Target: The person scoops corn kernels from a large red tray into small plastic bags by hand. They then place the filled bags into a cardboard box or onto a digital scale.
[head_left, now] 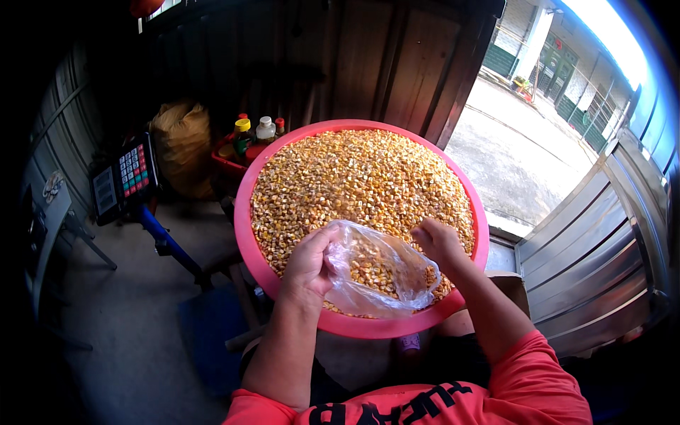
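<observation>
A wide round pink tub [244, 234] is heaped with dried yellow corn kernels [354, 170]. My left hand [309, 263] is closed on the gathered edge of a thin clear plastic bag [368, 301], which lies over the near part of the heap. Kernels show through the film, and whether they are inside the bag or under it I cannot tell. Curled into a fist, my right hand [438, 242] is over the kernels just right of the bag, apart from my left hand. Anything inside that fist is hidden.
On the left stands a scale with a keypad display [126, 177] on a blue post. Behind it are a tan sack [181, 145] and a red basket [225, 164] with bottles [243, 127]. A ribbed metal door [588, 262] stands at the right, beside a sunlit opening.
</observation>
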